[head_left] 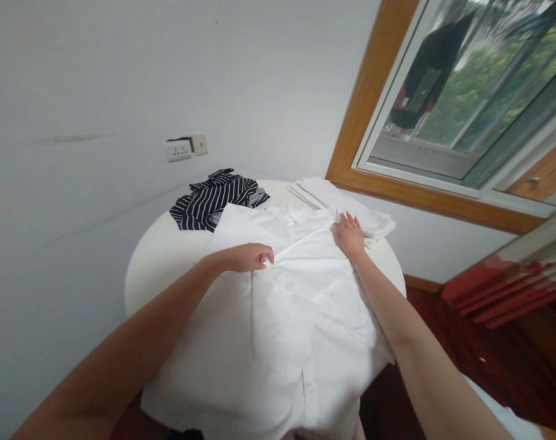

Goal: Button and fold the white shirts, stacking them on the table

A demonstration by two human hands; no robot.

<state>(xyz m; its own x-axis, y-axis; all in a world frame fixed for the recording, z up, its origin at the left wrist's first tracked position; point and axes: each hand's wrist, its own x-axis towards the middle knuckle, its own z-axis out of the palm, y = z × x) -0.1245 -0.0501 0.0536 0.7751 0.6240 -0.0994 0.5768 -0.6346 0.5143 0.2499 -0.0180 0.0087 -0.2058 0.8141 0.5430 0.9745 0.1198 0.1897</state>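
A white shirt [300, 305] lies spread over a round white table [156, 260], its lower part hanging over the near edge. My left hand [250, 256] is closed, pinching a fold of the shirt near its middle. My right hand [350, 235] lies flat with fingers stretched out on the shirt's shoulder, close to the collar [289, 215].
A black-and-white striped garment [213, 198] is bunched at the table's far left. Folded white cloth [339, 201] lies at the far right edge. A wall socket [179, 149] sits behind the table. A wood-framed window [443, 122] is at right, with dark red floor below.
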